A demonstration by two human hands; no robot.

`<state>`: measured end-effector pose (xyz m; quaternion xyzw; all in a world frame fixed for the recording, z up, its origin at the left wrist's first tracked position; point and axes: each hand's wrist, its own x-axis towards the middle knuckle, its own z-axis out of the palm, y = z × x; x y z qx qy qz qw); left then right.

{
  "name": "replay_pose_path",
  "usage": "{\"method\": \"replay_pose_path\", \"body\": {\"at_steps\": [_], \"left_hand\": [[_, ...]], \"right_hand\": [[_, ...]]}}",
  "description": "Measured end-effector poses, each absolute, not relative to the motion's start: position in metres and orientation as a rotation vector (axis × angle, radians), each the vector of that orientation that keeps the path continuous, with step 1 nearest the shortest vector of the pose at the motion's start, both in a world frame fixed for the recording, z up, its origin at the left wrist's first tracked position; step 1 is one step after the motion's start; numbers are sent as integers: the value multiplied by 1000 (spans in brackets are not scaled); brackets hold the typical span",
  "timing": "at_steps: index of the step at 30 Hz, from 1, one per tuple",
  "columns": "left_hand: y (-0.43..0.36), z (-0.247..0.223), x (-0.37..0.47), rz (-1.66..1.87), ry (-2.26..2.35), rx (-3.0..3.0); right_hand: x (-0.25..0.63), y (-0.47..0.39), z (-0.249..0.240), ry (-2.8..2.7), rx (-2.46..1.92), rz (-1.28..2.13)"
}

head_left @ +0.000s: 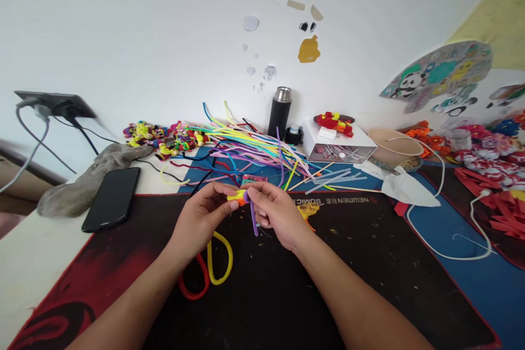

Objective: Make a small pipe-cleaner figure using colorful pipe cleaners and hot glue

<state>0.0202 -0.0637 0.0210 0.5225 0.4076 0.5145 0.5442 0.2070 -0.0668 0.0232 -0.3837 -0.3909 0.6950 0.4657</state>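
Observation:
Above the dark mat, my left hand (200, 219) pinches a small yellow and orange pipe-cleaner figure (235, 197) between thumb and fingers. My right hand (279, 213) is closed on a purple pipe cleaner (254, 221) that is wrapped round the figure's right end. One purple end points down below the fingers; another length rises behind the right hand. Below my left hand are a yellow pipe-cleaner loop (230, 257) and a red loop (206, 279). Their upper ends are hidden behind the hand, so whether they join the figure I cannot tell.
Loose coloured pipe cleaners (254, 145) lie in a pile at the back, beside a black thermos (281, 112) and a white box (348, 142). Finished figures (164, 136) sit back left. A phone (112, 197) lies left; a white cable (443, 257) curves on the right.

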Motion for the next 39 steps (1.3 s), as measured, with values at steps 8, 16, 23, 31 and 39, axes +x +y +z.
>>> {"method": "replay_pose_path", "body": {"at_steps": [8, 16, 23, 31, 39], "left_hand": [[-64, 21, 20, 1235, 975, 1251], [-66, 23, 20, 1274, 997, 1302], [-67, 21, 18, 1284, 1006, 1381], [-68, 22, 16, 1272, 1029, 1413], [-68, 23, 18, 1278, 1029, 1383]], "right_hand": [[208, -65, 22, -941, -967, 1697], [208, -65, 20, -947, -958, 1699], [208, -66, 23, -920, -942, 1727], [208, -66, 24, -910, -946, 1753], [207, -66, 22, -924, -954, 1730]]}}
